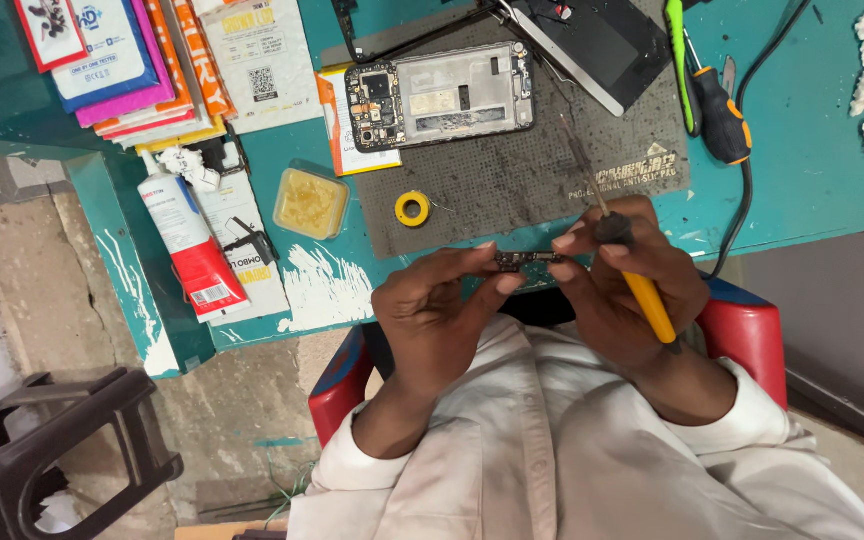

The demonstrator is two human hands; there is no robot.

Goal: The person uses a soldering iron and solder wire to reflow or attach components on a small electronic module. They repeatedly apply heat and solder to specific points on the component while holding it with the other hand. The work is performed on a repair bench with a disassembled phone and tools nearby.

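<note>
My left hand (437, 310) pinches one end of a small dark circuit board (524, 260) at the near edge of the teal table (802, 170). My right hand (632, 285) pinches the board's other end and also grips a yellow-handled soldering iron (642, 295), whose thin tip points away over the grey work mat (532, 170). An opened phone (442, 95) with its back off lies on the mat, beyond both hands.
A small yellow solder reel (413, 209) and a tub of yellow paste (310, 203) sit left of the mat. A white-and-red tube (192, 240), stacked packages (132, 60), screwdrivers (722, 115) and a black cable lie around. A dark stool (42, 450) stands at lower left.
</note>
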